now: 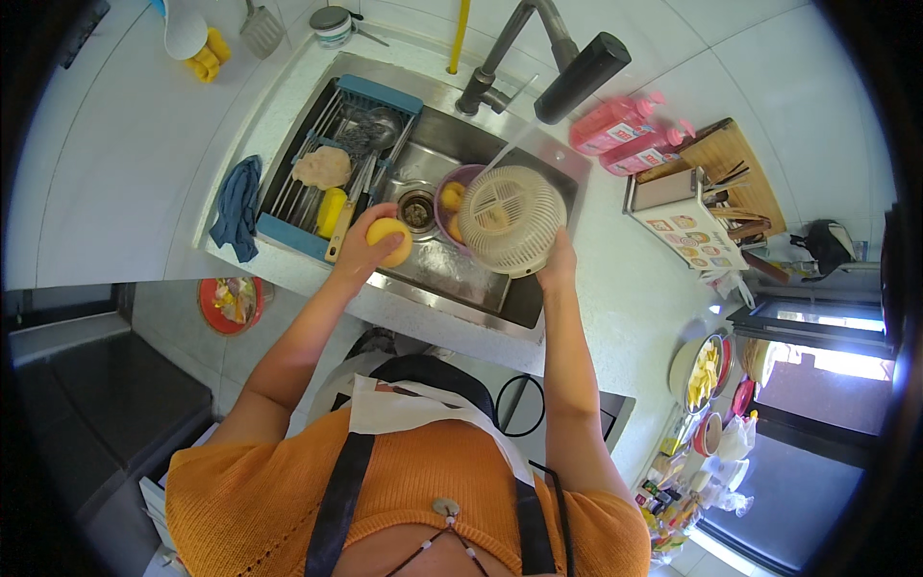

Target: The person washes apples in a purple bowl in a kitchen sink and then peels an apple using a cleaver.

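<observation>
My left hand (358, 249) is closed around a round yellow fruit (395, 249), held over the front of the stainless steel sink (433, 278). In my right hand (559, 264) is a cream slotted plastic colander (513, 216), gripped by its near right rim and tilted. It overlaps a purple plastic basin (441, 189) in the sink, hiding much of it. Several yellow fruits (452, 196) lie in the basin. A stream of water (513, 141) falls from the black head of the tap (580, 79) toward the colander and basin.
A drying rack (285, 205) with blue ends spans the sink's left side, holding a knife (345, 223), a yellow sponge (332, 211) and a ladle (384, 128). Pink soap bottles (613, 126) and a knife block (667, 205) stand right. A blue cloth (239, 209) hangs over the left edge.
</observation>
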Motion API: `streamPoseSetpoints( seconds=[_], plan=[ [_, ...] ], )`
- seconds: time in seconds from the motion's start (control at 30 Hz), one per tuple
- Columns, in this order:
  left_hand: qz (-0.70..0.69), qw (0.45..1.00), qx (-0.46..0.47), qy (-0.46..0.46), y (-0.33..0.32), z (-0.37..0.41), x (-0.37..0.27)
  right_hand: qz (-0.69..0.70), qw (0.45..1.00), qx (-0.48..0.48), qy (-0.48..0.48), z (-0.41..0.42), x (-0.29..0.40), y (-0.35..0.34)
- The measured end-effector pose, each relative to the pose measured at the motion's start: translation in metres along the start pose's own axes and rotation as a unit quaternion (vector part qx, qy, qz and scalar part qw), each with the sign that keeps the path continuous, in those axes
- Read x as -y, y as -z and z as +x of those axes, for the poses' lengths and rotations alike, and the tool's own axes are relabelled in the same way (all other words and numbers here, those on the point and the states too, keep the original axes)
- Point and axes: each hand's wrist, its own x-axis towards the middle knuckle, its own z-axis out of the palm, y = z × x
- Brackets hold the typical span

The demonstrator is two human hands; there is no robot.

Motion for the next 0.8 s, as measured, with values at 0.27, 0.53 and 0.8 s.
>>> streamPoseSetpoints(
  seconds=[0.27,0.53,0.8],
  plan=[
    [-0.05,0.989,-0.047,0.134,0.012,-0.024,0.016,0.077,0.992,0.022,-0.098,0.071,-0.052,0.018],
    [-0.09,0.983,-0.058,0.147,0.018,-0.03,0.023,0.071,0.977,-0.188,-0.078,0.093,-0.077,0.015],
    [-0.104,0.98,-0.03,0.167,0.017,-0.021,0.024,-0.002,0.977,-0.192,-0.098,0.084,-0.076,0.026]
  ],
)
